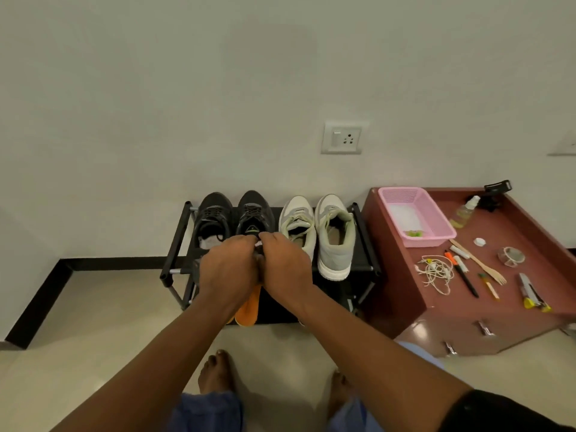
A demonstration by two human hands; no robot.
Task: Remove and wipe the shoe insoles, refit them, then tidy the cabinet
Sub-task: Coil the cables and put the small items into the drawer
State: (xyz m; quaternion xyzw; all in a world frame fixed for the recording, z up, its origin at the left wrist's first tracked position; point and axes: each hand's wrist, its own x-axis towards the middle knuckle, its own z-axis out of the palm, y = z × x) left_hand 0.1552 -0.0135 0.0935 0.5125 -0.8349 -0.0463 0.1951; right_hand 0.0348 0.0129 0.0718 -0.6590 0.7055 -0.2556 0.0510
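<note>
A black shoe rack (174,244) holds a pair of black sneakers (215,213) on the left and a pair of white-grey sneakers (335,232) on the right. My left hand (229,275) and my right hand (286,266) meet at the heel of the right black sneaker (254,210). An orange insole (249,307) hangs below my left hand, which grips its upper end. My right hand's fingers curl at the same spot, near a bit of white material; what they pinch is hidden.
A maroon drawer cabinet (436,322) stands right of the rack. On it lie a pink basket (433,210), a spray bottle (464,212), a tangled white cable (436,271), pens, a wooden fork, a tape roll and a utility knife. My bare feet stand on the tiled floor.
</note>
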